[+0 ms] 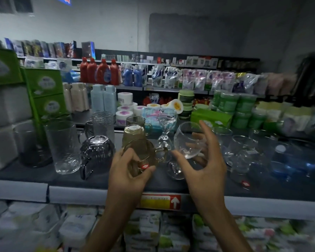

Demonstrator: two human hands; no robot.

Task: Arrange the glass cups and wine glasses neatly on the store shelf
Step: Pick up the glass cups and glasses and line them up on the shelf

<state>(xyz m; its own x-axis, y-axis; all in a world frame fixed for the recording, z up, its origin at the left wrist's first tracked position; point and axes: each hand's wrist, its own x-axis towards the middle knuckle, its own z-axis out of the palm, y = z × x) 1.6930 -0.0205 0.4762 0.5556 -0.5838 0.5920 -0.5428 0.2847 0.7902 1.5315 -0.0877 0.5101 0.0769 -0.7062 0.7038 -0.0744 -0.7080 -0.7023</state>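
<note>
Left hand (129,171) grips an amber glass mug (141,155) from the near side, with the thumb and fingers curled round the body. The mug is at the front of the dark shelf (25,176), its handle points right, and a red sticker (145,166) sits low on its wall.

Right hand (207,160) is spread wide with the fingers nearly straight. A clear round-bowled glass (188,139) sits tilted between thumb and fingers, and the fingers show through it. Can't tell if it is actually touching the hand. Another clear glass (176,170) lies low on the shelf just under it.

Directly behind the mug:
- an upside-down amber cup (134,133)
- a second amber mug (136,121) behind that

Between the hands is an inverted wine glass (165,140) with another wine glass (168,118) stacked upright on its foot.

Left of the mug:
- a smoky ribbed mug (96,151), upside down
- a clear textured pitcher (64,146)
- a tall textured tumbler (103,124) further back

Right of the hands:
- a cluster of clear glasses (244,148), edges blurred
- blue glasses (289,164) at the far right

On the shelf's front rail there is a yellow-red price tag (160,201) with a white arrow. Green tissue boxes (44,84) are stacked at the left. Red detergent bottles (98,71) are on the back shelving.
</note>
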